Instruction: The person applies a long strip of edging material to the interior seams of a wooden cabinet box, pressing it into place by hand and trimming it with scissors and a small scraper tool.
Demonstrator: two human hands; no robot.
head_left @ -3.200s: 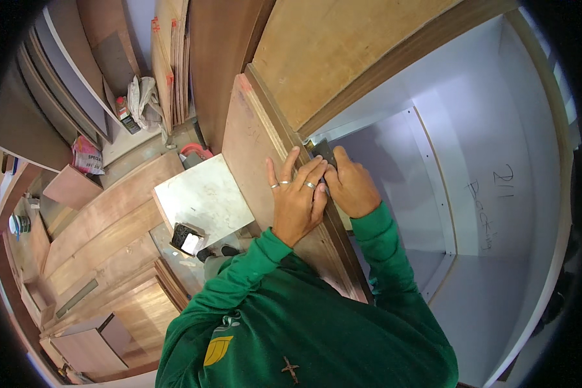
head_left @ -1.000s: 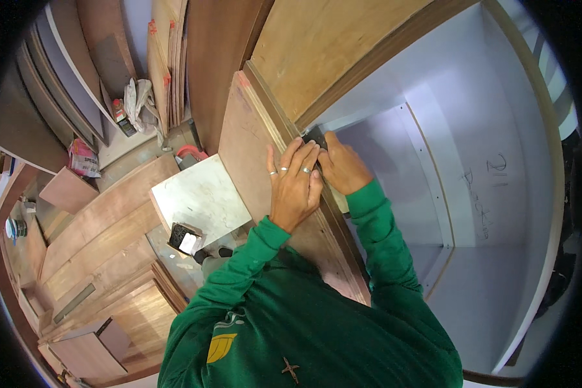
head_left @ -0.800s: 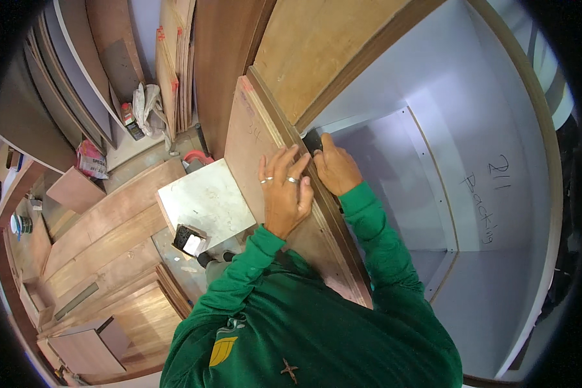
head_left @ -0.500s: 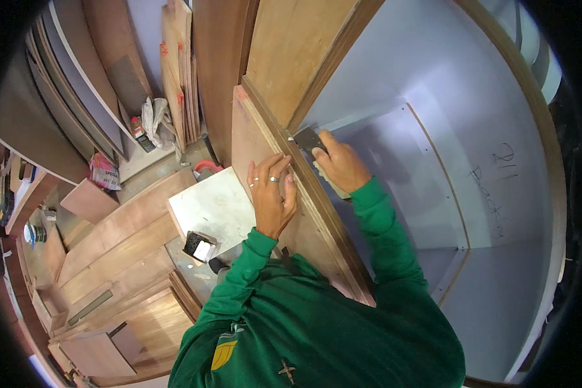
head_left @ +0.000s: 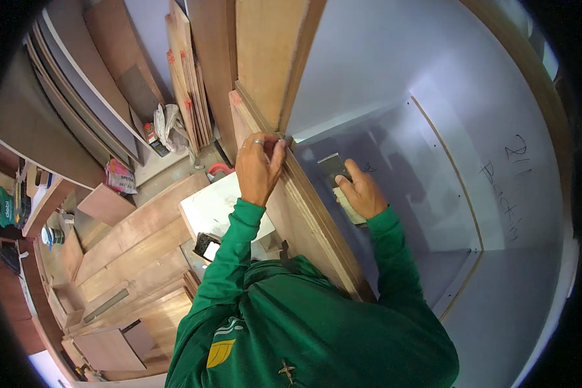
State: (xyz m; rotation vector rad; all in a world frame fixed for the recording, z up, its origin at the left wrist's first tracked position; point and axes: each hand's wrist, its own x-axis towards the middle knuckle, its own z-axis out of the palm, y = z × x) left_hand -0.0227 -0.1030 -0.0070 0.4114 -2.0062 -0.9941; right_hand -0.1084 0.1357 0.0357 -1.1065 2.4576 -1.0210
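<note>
My right hand (head_left: 362, 193) grips a scraper (head_left: 332, 168) with a broad dark blade and a pale handle, over the white inside of a cabinet (head_left: 394, 168). The blade stands apart from the wooden frame edge (head_left: 317, 216). On that edge rests my left hand (head_left: 255, 173), fingers bent and the thumb drawn in against them near the joint below an upright wooden panel (head_left: 268, 58). Whatever the fingertips pinch, if anything, is too small to make out. Rings show on the left fingers.
Left of the frame lies a white board (head_left: 213, 205) with a small dark box (head_left: 207, 246) at its corner. Plywood strips (head_left: 186, 77) and large curved-looking sheets (head_left: 58, 123) lean at the back left. A plastic bottle (head_left: 154, 139) and a pink bag (head_left: 119, 176) stand there.
My right hand has drawn the scraper away from the frame edge, right and down. My left hand has moved slightly up and left, its fingers now curled at the joint. The view has shifted a little.
</note>
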